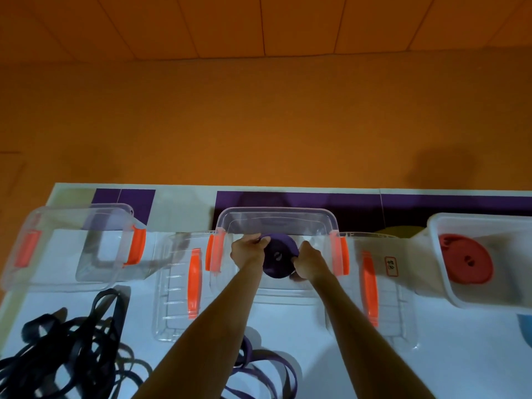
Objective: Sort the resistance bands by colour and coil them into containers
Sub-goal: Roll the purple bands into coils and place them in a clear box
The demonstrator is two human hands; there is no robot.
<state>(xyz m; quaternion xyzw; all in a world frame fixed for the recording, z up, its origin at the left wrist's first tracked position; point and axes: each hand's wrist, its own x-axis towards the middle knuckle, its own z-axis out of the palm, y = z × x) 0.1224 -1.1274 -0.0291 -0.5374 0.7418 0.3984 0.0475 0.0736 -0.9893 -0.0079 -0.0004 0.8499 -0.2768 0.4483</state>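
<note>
- We've got the purple coil (278, 259) down inside the middle clear container (276, 211), at 12 o'clock from us. The left hand (248, 253) grips its 9 o'clock edge and the right hand (310, 262) its 3 o'clock edge, fingers (260, 241) curled onto it.
- Biggest worry imo: let go too fast and the rubber springs open, so the coil unwinds up the walls.
- The loose purple bands (259, 367) at 6 o'clock lie right under the forearms, so pulling back could drag them along the surface (460, 355).
- The black bands (66, 355) at 7 o'clock look knotted. Yank one and the whole heap may come along.
</note>
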